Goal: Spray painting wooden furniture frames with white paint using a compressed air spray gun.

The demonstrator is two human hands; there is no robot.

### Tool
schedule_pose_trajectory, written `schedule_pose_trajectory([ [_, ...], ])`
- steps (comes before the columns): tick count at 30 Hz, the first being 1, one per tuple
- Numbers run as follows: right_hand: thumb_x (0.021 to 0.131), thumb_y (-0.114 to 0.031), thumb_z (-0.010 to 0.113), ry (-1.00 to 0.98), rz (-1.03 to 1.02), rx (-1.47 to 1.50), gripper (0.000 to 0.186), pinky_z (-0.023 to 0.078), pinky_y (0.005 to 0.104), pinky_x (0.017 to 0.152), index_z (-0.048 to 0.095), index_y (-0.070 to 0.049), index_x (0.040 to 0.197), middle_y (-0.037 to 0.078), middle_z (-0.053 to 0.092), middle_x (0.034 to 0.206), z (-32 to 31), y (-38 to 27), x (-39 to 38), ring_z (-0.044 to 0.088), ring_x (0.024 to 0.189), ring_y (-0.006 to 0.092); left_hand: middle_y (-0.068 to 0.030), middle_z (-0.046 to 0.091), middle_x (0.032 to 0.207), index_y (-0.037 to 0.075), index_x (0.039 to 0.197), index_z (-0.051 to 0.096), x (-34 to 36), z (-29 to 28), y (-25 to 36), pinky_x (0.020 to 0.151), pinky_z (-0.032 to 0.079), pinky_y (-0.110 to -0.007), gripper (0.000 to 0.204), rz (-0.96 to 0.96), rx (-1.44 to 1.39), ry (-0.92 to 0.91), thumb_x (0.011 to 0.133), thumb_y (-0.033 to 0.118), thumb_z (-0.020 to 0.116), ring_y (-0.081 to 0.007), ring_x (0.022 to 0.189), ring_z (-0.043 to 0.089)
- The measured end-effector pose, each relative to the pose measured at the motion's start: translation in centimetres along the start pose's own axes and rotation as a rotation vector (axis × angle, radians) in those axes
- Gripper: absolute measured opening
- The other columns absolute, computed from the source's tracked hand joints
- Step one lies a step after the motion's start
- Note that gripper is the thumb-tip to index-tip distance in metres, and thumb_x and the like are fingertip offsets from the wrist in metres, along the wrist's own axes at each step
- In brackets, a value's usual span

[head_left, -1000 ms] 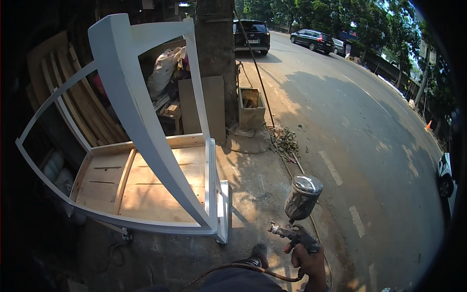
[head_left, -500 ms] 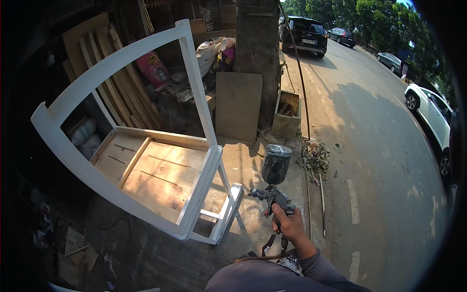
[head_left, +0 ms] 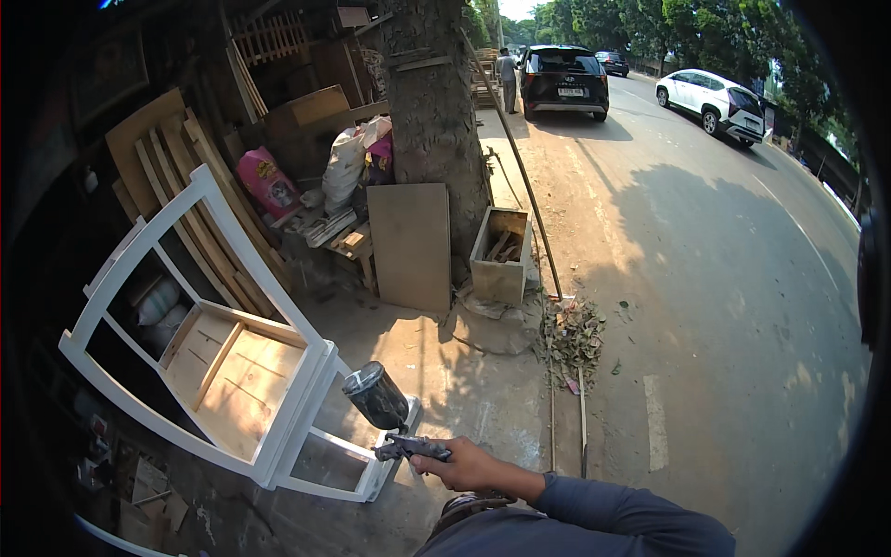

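Observation:
My right hand (head_left: 464, 466) is closed around the grip of a spray gun (head_left: 414, 446), with the sleeved forearm reaching in from the lower right. A dark, paint-smeared cup (head_left: 376, 394) sits tilted on top of the gun. The nozzle points left, toward a white-painted wooden furniture frame (head_left: 295, 420), apart from it. This frame has curved rails, a bare wood panel (head_left: 243, 379) inside, and legs at its right end. My left hand is out of the picture.
Beyond the frame, planks (head_left: 176, 176) lean beside filled sacks (head_left: 345, 160). A brown board (head_left: 408, 246) rests against a tree trunk (head_left: 432, 121). Right of it stand a wooden box (head_left: 501, 255), a slanted pole (head_left: 520, 176) and a leaf pile (head_left: 571, 336). Cars, including a black one (head_left: 564, 84), are on the road.
My right hand and the spray gun have moved left, nearer the white frame's legs. The view has shifted, and the frame sits lower and farther left. The white car has moved farther up the road.

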State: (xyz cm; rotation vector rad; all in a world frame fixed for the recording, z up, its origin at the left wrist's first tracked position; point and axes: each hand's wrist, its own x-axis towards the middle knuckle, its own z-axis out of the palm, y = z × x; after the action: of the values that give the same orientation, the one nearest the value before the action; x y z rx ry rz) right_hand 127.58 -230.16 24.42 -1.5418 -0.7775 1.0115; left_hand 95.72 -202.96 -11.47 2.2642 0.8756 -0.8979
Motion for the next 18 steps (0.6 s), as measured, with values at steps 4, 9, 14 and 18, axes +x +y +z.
schedule_pose_trajectory([
  [4, 0.100, -0.048, 0.065, -0.015, -0.136, -0.030, 0.048, 0.048, 0.0309, 0.054, 0.071, 0.000, 0.099, 0.001, 0.059, 0.063, -5.6, -0.1, 1.5, 0.057, 0.053, 0.0101, -0.0168, 0.073, 0.119, 0.013, 0.118, 0.076, -0.8, 3.4, 3.2, 0.095, 0.052, -0.043, 0.073, -0.071, -0.044, 0.000, 0.081, 0.075, 0.064, -0.0311, 0.113, 0.068],
  [9, 0.099, -0.046, 0.066, -0.005, -0.113, -0.025, 0.045, 0.046, 0.0291, 0.052, 0.071, -0.001, 0.096, 0.001, 0.056, 0.060, -10.7, -3.3, 4.9, 0.056, 0.051, 0.0101, -0.0169, 0.073, 0.119, 0.013, 0.118, 0.076, -0.4, 10.9, 2.0, 0.095, 0.052, -0.043, 0.074, -0.212, -0.082, -0.023, 0.080, 0.076, 0.063, -0.0314, 0.113, 0.068],
  [14, 0.099, -0.038, 0.069, 0.077, -0.192, -0.107, 0.037, 0.046, 0.0286, 0.050, 0.073, -0.001, 0.098, 0.002, 0.061, 0.061, -15.0, -4.1, 8.8, 0.058, 0.051, 0.0088, -0.0172, 0.074, 0.112, 0.008, 0.110, 0.077, 2.4, 17.6, 0.2, 0.091, 0.053, -0.045, 0.079, -0.415, -0.022, -0.005, 0.077, 0.079, 0.063, -0.0352, 0.110, 0.069],
  [18, 0.097, -0.033, 0.070, 0.133, -0.276, -0.288, 0.033, 0.047, 0.0331, 0.052, 0.072, -0.001, 0.100, 0.009, 0.063, 0.060, -17.4, -2.3, 15.0, 0.062, 0.052, 0.0148, -0.0177, 0.074, 0.102, 0.005, 0.104, 0.077, 4.4, 13.7, 9.7, 0.086, 0.053, -0.046, 0.074, -0.444, -0.228, 0.026, 0.081, 0.074, 0.064, -0.0376, 0.102, 0.069],
])
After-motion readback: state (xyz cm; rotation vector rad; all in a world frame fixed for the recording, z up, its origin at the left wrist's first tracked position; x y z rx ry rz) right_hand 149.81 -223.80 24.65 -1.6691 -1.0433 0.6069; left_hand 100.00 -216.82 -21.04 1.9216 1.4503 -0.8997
